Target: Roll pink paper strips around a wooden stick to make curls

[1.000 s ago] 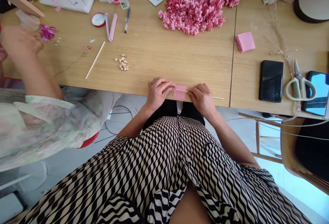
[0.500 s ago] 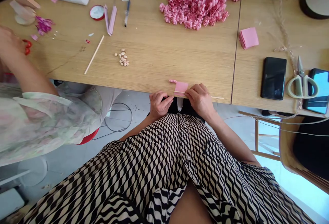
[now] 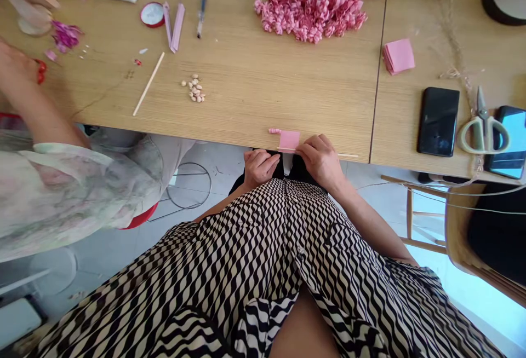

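Note:
A small square of pink paper [image 3: 289, 139] lies at the table's front edge. Across its near side runs a thin wooden stick [image 3: 349, 155], which sticks out to the right beyond my right hand [image 3: 321, 160]. Thumb and fingers of that hand are closed on the stick at the paper's right corner. Just below the paper's left corner is my left hand [image 3: 261, 166], its fingers curled and pressed together; whether anything is between them is hidden. A small curled pink paper strip [image 3: 275, 131] rests at the square's upper left.
A heap of curled pink paper pieces [image 3: 310, 5] sits at the back. To the right are stacked pink squares [image 3: 398, 56], a black phone [image 3: 438, 121] and scissors [image 3: 484, 128]. Nut-like pieces [image 3: 196, 91] and a pale stick [image 3: 148, 84] lie left, near another person's arm [image 3: 28, 95].
My left hand has drawn slightly down and right, away from the paper's near edge. My right hand stays on the stick. The view has shifted a little.

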The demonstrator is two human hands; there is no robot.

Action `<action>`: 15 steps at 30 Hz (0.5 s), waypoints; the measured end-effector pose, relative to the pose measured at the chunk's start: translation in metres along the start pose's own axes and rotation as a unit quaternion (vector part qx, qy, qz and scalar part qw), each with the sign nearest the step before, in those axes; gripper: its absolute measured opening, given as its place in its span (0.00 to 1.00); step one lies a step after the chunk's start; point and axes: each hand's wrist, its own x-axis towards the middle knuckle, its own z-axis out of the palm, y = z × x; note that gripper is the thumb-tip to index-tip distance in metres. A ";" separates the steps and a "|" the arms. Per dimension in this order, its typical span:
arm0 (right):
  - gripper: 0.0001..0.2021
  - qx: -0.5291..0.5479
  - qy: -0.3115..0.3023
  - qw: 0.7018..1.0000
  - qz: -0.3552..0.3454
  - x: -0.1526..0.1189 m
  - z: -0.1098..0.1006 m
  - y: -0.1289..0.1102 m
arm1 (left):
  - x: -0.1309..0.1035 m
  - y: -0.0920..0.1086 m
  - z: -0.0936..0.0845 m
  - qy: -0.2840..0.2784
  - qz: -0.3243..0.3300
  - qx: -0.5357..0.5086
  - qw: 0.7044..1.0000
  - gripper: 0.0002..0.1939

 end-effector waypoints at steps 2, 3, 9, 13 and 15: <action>0.13 -0.006 -0.002 1.000 -0.004 -0.001 0.001 0.000 | 0.002 0.001 0.000 0.013 0.003 -0.003 1.000 0.09; 0.13 -0.009 -0.003 1.000 -0.005 -0.001 0.001 0.000 | 0.003 0.002 -0.001 0.017 0.002 -0.002 1.000 0.09; 0.13 -0.015 -0.008 1.000 -0.002 -0.001 0.002 0.000 | 0.005 0.003 -0.002 0.038 0.004 -0.004 0.999 0.09; 0.13 -0.018 -0.009 1.000 -0.002 0.000 0.002 0.000 | 0.005 0.003 -0.001 0.009 -0.024 -0.004 1.000 0.11; 0.13 -0.018 -0.012 1.000 -0.001 0.000 0.002 0.000 | 0.005 0.002 -0.001 -0.002 -0.034 -0.005 0.999 0.12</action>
